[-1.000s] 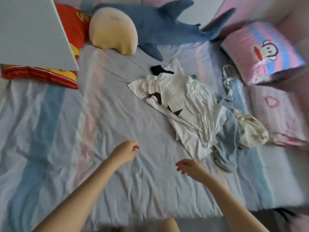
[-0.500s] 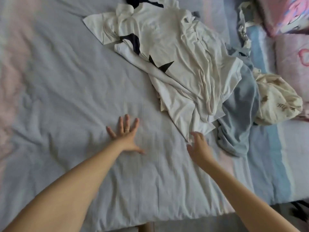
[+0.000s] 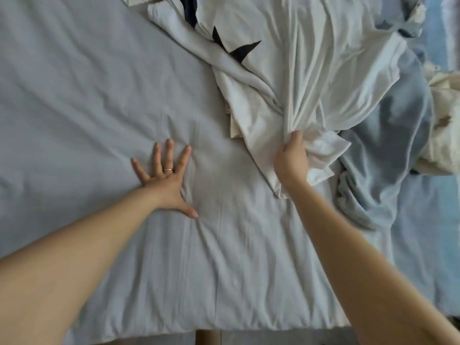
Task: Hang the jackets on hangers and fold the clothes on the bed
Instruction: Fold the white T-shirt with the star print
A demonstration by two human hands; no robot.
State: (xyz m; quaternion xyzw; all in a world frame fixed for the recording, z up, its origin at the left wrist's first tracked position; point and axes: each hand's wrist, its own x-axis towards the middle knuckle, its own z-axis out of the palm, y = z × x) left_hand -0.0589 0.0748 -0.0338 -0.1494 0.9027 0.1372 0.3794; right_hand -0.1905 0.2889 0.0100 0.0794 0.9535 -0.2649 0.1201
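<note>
Pinching a bunched corner of the white shirt (image 3: 311, 70), my right hand (image 3: 291, 160) has its fingers curled under the thin, soft cloth, so I cannot see the fingertips; only the thumb and the back of the hand show. The shirt is limp and deeply creased, its folds fanning up and away from my grip, with sharp black triangular patches (image 3: 239, 49) near its upper left. Its top runs off the frame, so neck and sleeves are hard to sort out, and a second white layer beneath it may be the same piece or another; I cannot tell. My left hand (image 3: 165, 180) lies flat on the sheet (image 3: 74, 83), fingers straight and spread, thumb out to the side, a thin ring (image 3: 168, 169) on one finger. It presses the pale grey, finely wrinkled cotton, and creases radiate from it. It is apart from the shirt, to its left. Just right of my right hand, partly under the shirt, lies a crumpled pale blue garment (image 3: 388, 145), and past it a cream lump (image 3: 445, 125) with brown marks, cut off by the right edge.
</note>
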